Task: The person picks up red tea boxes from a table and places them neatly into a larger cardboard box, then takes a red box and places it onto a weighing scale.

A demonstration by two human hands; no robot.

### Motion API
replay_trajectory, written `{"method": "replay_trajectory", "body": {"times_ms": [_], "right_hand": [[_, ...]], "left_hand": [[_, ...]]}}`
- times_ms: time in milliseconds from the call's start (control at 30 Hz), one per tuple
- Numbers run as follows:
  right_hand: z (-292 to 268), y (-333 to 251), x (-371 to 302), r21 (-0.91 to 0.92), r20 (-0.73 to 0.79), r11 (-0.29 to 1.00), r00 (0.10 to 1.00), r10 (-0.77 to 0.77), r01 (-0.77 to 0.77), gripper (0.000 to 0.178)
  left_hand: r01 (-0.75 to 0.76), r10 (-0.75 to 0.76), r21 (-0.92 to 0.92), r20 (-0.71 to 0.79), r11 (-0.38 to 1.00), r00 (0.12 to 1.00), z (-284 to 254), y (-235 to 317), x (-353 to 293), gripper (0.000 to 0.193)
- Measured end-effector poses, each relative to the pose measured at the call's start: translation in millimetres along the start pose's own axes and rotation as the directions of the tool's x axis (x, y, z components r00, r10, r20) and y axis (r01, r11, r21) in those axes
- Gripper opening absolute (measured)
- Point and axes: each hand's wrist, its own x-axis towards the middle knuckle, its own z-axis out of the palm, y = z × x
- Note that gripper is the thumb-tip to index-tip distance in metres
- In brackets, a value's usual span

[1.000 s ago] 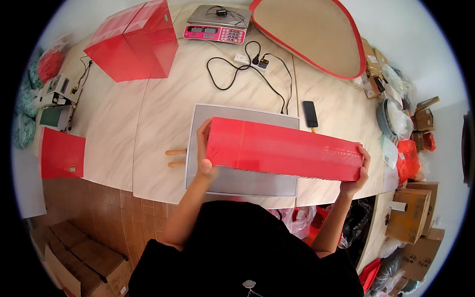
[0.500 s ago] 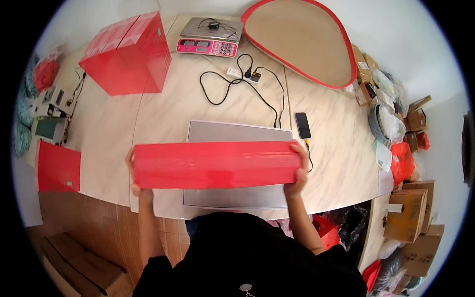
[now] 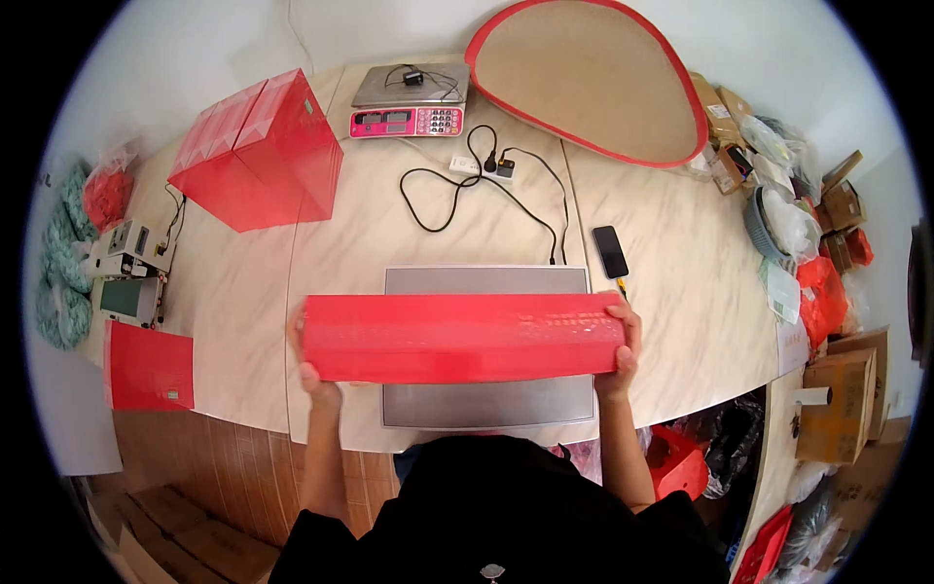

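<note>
A long, shiny red box point(image 3: 462, 338) is held level in front of me, seemingly wrapped in clear film. Its left end is gripped by my left hand point(image 3: 319, 383), the thumb on the near edge and the other fingers partly hidden behind. At the opposite end my right hand point(image 3: 625, 355) wraps the corner, fingers along the side. Beneath the box lies a flat grey panel point(image 3: 486, 404) with a pale border, partly covered from view. Whether the box touches the panel I cannot tell.
Several red boxes point(image 3: 282, 146) stand together at the far left; a red flat-topped piece point(image 3: 151, 365) is at the left edge. A pink-fronted scale point(image 3: 409, 102), power strip point(image 3: 477, 167), phone point(image 3: 610, 252) and red-rimmed tan panel point(image 3: 593, 78) lie beyond. Cartons point(image 3: 837, 404) crowd the right.
Both hands still hold the red box. The whole scene has shifted right and down in the picture, and the box's visible face looks slightly tilted compared with before.
</note>
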Motion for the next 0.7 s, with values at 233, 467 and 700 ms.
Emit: {"method": "replay_trajectory", "body": {"times_ms": [233, 467, 700], "right_hand": [[-56.1, -26.0, -5.6, -0.1, -0.086, 0.993, 0.995, 0.052, -0.061, 0.065], [-27.3, -22.9, -6.5, -0.04, -0.088, 0.993, 0.99, 0.108, -0.111, 0.063], [78.2, -8.3, -2.2, -0.031, 0.084, 0.997, 0.994, 0.07, -0.068, 0.066]], "left_hand": [[0.048, 0.0, -0.207, 0.227, 0.977, 0.974, 53.9, -8.5, -19.8, 0.101], [0.474, -0.475, 0.03, 0.051, 0.88, 0.878, -25.5, -114.5, -24.2, 0.053], [0.692, -0.742, -0.438, 0.08, 0.574, 0.666, -99.9, -147.3, -64.9, 0.051]]}}
